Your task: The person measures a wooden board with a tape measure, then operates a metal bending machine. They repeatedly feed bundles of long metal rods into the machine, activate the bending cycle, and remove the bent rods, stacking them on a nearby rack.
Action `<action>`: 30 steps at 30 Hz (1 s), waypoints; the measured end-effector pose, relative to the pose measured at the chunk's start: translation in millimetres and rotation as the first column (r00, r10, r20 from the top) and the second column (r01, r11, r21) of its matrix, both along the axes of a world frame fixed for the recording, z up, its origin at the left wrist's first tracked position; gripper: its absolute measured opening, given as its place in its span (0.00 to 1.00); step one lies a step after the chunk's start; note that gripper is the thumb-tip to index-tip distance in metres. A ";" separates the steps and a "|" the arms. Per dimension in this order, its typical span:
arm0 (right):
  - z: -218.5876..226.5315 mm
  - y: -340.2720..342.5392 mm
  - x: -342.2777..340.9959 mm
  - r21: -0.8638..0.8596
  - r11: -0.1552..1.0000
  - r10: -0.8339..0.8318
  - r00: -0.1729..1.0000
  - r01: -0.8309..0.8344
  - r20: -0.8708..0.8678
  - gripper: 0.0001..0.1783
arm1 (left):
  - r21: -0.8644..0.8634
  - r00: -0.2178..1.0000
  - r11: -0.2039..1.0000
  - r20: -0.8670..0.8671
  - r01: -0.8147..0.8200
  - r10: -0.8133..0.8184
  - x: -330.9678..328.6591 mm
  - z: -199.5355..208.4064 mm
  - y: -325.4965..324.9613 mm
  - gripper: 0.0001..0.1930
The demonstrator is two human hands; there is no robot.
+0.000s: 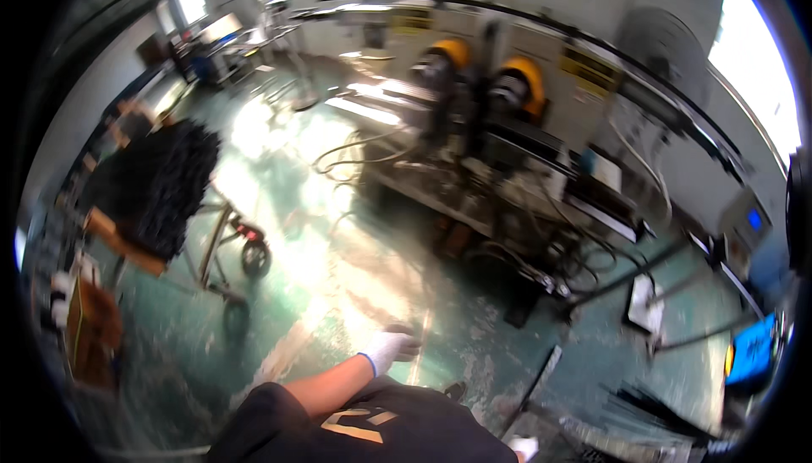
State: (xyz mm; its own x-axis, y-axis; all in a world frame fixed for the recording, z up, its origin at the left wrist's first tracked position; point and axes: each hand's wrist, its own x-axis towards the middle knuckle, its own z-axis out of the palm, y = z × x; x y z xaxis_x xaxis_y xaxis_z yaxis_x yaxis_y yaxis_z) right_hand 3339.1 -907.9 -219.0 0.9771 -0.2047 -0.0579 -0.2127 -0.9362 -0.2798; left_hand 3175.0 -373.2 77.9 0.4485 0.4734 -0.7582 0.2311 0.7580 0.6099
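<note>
My left hand, in a white glove with a blue cuff, hangs in front of my dark shirt above the floor. Its fingers look loosely bent and slightly apart, blurred by motion, and I see nothing in them. Only a small piece of my right hand, also white-gloved, shows at the lower edge; its fingers are hidden. Close by it a long thin dark bar slants up to the right. Whether the right hand touches this bar I cannot tell. Thin black strips lie farther right.
A large machine with two orange-rimmed round parts, hoses and cables stands ahead. To the left, a wheeled cart carries a heap of black strips. A brown box sits at far left, a blue bin at right. Green floor lies between.
</note>
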 end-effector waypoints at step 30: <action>577.5 1050.6 -479.0 0.303 -0.725 0.667 -0.522 -0.619 0.531 0.41 | 0.857 0.270 0.078 -0.245 0.509 0.931 -685.9 196.1 434.7 0.11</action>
State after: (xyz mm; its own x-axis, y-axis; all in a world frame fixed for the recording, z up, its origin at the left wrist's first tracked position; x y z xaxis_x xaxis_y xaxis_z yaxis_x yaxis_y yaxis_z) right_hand 2860.1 142.7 358.5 -0.4175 0.8104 0.4110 0.5258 0.5843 -0.6181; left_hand 2489.2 61.5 274.1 -0.2580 0.7249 0.6387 0.9466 0.0572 0.3174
